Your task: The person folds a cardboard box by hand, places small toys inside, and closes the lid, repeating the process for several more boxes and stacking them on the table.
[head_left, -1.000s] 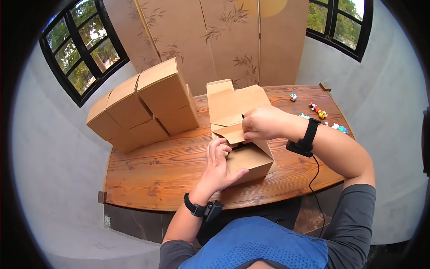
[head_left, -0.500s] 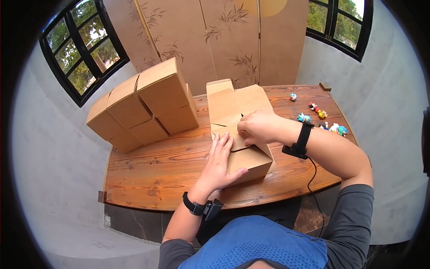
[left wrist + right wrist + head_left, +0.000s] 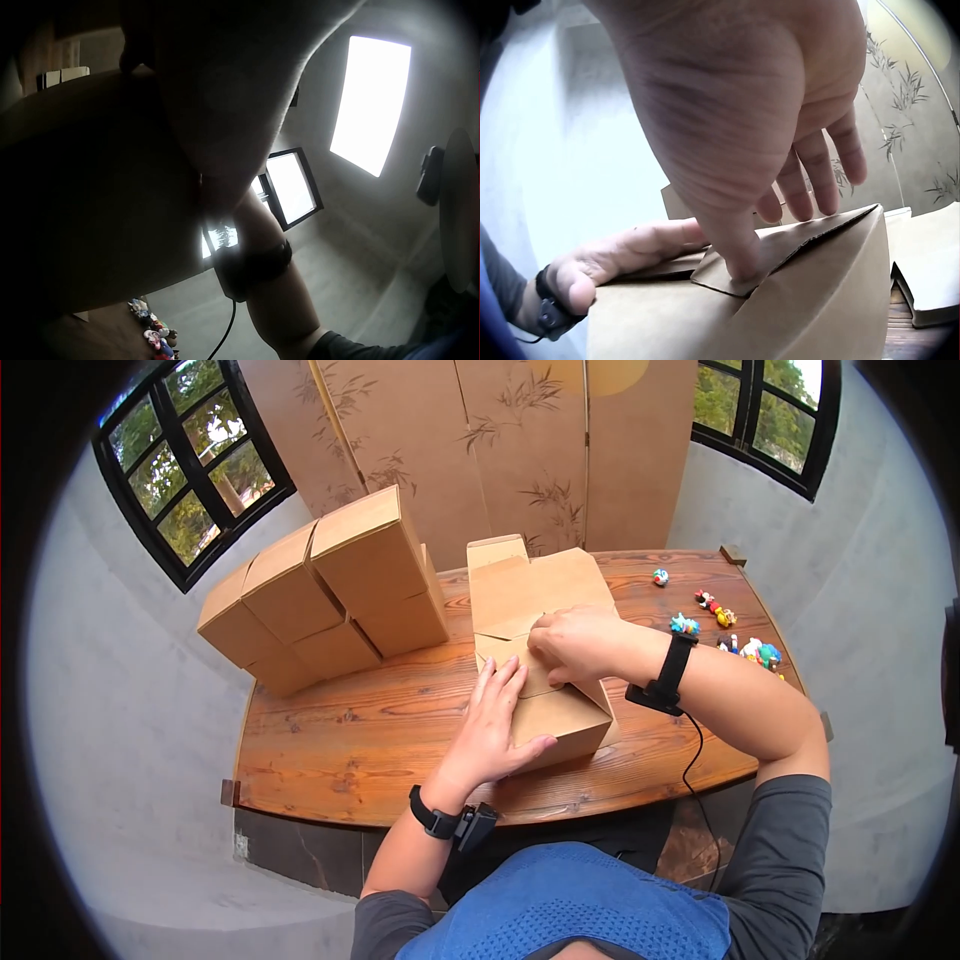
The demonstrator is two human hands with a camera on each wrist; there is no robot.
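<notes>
A cardboard box (image 3: 566, 718) lies near the table's front edge, its lid standing open at the back. The left hand (image 3: 488, 728) rests on its left side, fingers stretched over the folded flap and thumb apart along the front. From the right, the right hand (image 3: 580, 644) reaches over the same flap. In the right wrist view, the thumb of the right hand (image 3: 735, 112) presses a flap corner (image 3: 714, 274) while its other fingers hang fairly straight. The left hand (image 3: 634, 251) lies flat beyond. In the left wrist view, the box (image 3: 90, 202) is a dark shape.
Several closed cardboard boxes (image 3: 370, 565) stand stacked at the left of the wooden table (image 3: 330, 755). Small colourful toys (image 3: 685, 624) lie at the right, with a round one (image 3: 660, 577) farther back. A black cable (image 3: 690, 760) hangs from the right wrist camera.
The raised flap has come down and the dark gap beneath it has narrowed. The left fingers have straightened over it; the right hand has moved slightly left and down.
</notes>
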